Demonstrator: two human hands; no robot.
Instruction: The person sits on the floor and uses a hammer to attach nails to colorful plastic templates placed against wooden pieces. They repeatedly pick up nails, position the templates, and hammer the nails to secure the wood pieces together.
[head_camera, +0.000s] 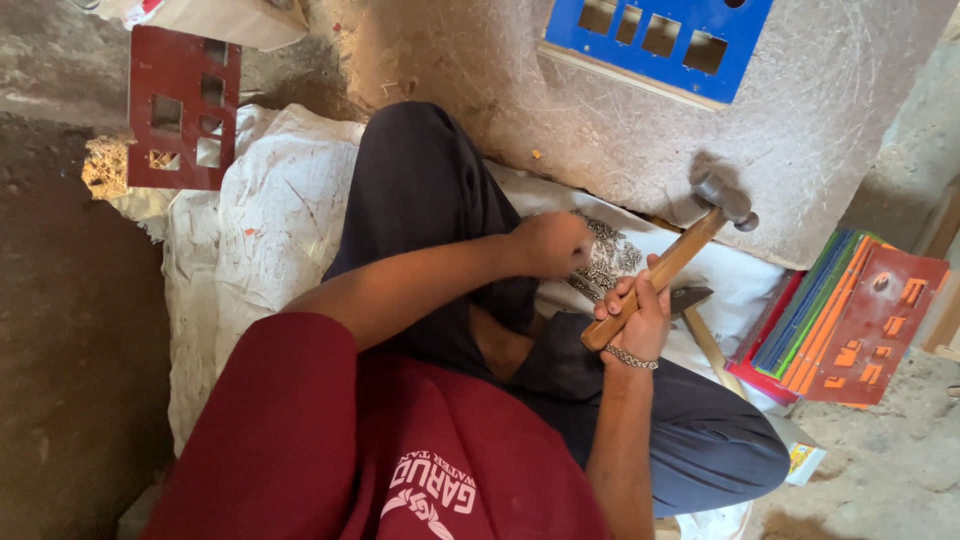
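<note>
Two hands are at work over your lap, and everything else lies around them on the floor. Far to your left a dark red panel (183, 108) with square cut-outs lies flat, its lower edge overlapping the white sacking (270, 220) that you sit on cross-legged. Just left of the panel's lower corner is a small heap of wood shavings (103, 168). Your left hand (550, 243) is curled into a loose fist with the knuckles up, resting at the near edge of a pile of small nails (610, 258) on the sacking; whether the fingers pinch a nail cannot be told, since they are hidden under the hand. Above it, leaning on the big scratched grey board (800, 130), is a blue panel (655, 38) with square cut-outs. Your right hand (637, 313), with a chain bracelet on the wrist, is wrapped tight round the lower end of a wooden-handled hammer (672, 260); the handle slants up to the right, and the steel head is raised above the nails, over the grey board. Farthest right a stack of coloured panels (845, 320), topped by a red one with orange slots, lies on the ground.
</note>
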